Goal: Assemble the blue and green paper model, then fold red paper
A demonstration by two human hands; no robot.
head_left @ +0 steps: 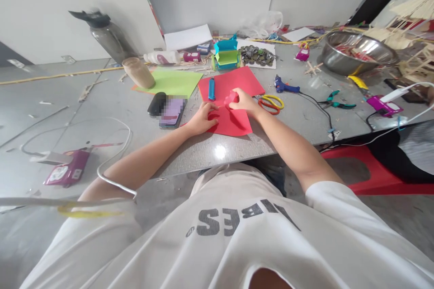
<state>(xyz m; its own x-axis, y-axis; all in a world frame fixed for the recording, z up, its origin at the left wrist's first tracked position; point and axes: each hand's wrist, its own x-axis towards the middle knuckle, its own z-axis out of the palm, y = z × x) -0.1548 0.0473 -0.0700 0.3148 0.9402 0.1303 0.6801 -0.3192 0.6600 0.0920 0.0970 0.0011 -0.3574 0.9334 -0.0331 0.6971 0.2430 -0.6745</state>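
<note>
My left hand [201, 118] rests on the left part of a small red sheet [232, 123], its fingers apart and nothing in its grasp. My right hand [244, 101] is closed on a small pink-red object [232, 98] at the sheet's upper edge. Behind both hands lies a larger red sheet [242, 82], with a blue tool [212, 89] on its left part. Yellow and red scissors [271, 103] are just right of my right hand.
Left of the sheets are a phone [172, 111], a black case [157, 104], green paper [176, 82] and a jar [138, 72]. A glue gun [286, 86], pliers [335, 101] and a metal bowl [359, 52] stand right. A white cable [117, 184] crosses my left arm.
</note>
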